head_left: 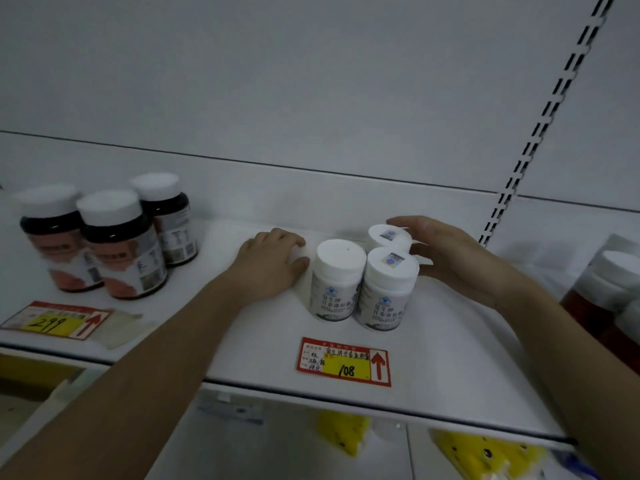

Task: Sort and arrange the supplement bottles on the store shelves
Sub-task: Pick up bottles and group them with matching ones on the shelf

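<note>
Three white supplement bottles stand close together on the white shelf [450, 358]: a front left bottle [337, 282], a front right bottle [386, 292] and a rear bottle [382, 235]. My right hand [453, 261] comes in from the right. Its fingers lie over the rear bottle's cap and its thumb sits beside that cap. My left hand [268, 263] is curled just left of the group, around another white bottle [297, 253] of which only a sliver shows between thumb and fingers.
Three dark bottles with white caps [117, 244] stand at the left of the shelf. More bottles [609, 292] sit at the right edge. Price tags marked 108 [344, 362] and 299 [55, 320] lie near the front edge. A slotted upright [540, 133] runs up the back wall.
</note>
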Action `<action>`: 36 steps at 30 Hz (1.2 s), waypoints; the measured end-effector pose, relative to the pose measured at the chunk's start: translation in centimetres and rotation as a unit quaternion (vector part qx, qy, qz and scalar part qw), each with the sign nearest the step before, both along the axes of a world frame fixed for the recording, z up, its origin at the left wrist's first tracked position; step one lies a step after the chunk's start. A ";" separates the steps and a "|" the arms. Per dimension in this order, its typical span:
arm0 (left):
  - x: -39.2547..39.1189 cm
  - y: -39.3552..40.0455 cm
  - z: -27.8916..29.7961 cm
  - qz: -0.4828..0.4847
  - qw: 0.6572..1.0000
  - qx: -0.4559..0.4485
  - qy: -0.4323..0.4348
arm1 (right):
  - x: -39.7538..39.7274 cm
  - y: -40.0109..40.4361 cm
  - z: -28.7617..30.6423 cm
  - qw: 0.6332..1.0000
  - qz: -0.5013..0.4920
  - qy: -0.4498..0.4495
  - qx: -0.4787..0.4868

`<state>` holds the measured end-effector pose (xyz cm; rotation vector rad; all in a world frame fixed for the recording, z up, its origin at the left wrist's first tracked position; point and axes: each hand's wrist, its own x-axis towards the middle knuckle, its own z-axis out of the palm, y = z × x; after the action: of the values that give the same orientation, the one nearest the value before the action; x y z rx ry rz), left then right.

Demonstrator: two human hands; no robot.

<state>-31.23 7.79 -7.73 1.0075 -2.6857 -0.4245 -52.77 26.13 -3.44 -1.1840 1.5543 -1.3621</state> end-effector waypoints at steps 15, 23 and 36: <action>-3.3 9.4 13.0 -0.047 0.989 -0.019 0.137 | 4.2 10.5 10.4 0.876 -0.226 0.426 0.034; -9.9 29.1 16.4 -0.129 0.984 -0.022 0.122 | 1.2 26.3 12.8 0.808 -0.252 0.513 0.141; -23.7 53.7 14.4 -0.227 0.970 -0.011 0.090 | -9.7 53.1 11.3 0.791 -0.304 0.478 0.231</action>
<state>-54.89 61.52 6.62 0.3171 -2.7293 -0.5375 -62.42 79.21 7.86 -1.1337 2.9879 -0.5607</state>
